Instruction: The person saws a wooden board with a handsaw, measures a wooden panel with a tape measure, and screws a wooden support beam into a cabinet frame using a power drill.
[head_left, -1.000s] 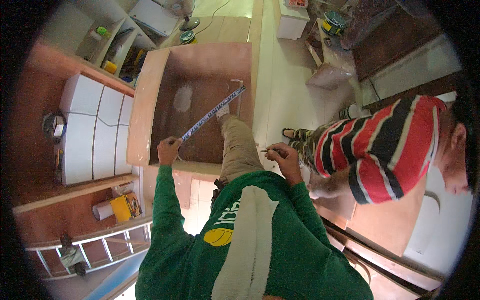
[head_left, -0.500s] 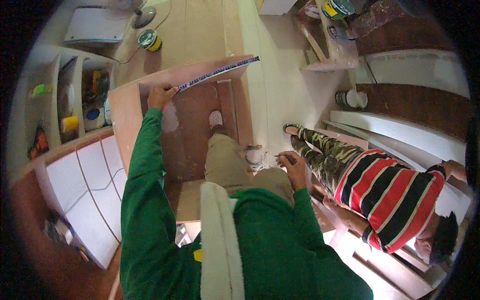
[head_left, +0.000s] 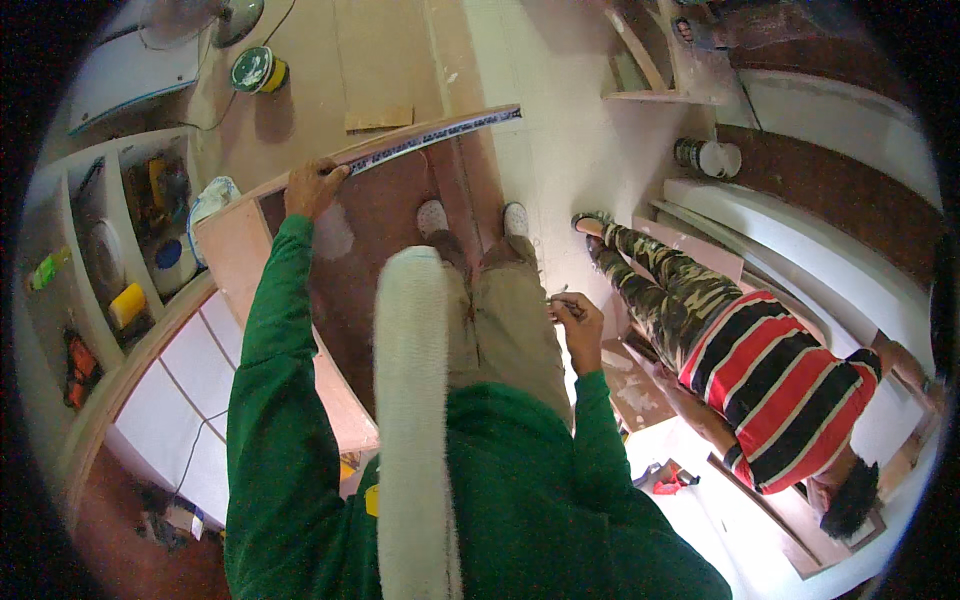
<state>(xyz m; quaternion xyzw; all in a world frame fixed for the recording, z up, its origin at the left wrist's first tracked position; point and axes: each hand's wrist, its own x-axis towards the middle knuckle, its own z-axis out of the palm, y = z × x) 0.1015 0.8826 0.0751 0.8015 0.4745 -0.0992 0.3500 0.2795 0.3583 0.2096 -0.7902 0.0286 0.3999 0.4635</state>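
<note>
My left hand (head_left: 313,188) grips the near end of a long ruler or measuring tape (head_left: 435,133) with printed markings, laid along the upper edge of an open plywood box (head_left: 286,390). My right hand (head_left: 578,320), beside my right thigh, has closed fingers around a thin short stick (head_left: 557,298), apparently a pencil. My two feet in white clogs (head_left: 432,215) stand within or at the box, below the ruler. A white towel (head_left: 410,420) hangs down over my green top.
A co-worker in a striped shirt (head_left: 770,390) bends at my right among boards. Shelving with tools (head_left: 125,305) and white panels (head_left: 165,380) are at left. A paint bucket (head_left: 260,70), a fan and a cable lie ahead. A wooden frame (head_left: 640,60) stands back right.
My left hand and the ruler moved up from across the box to its upper edge. My second foot now shows beside the first. The co-worker's body has shifted.
</note>
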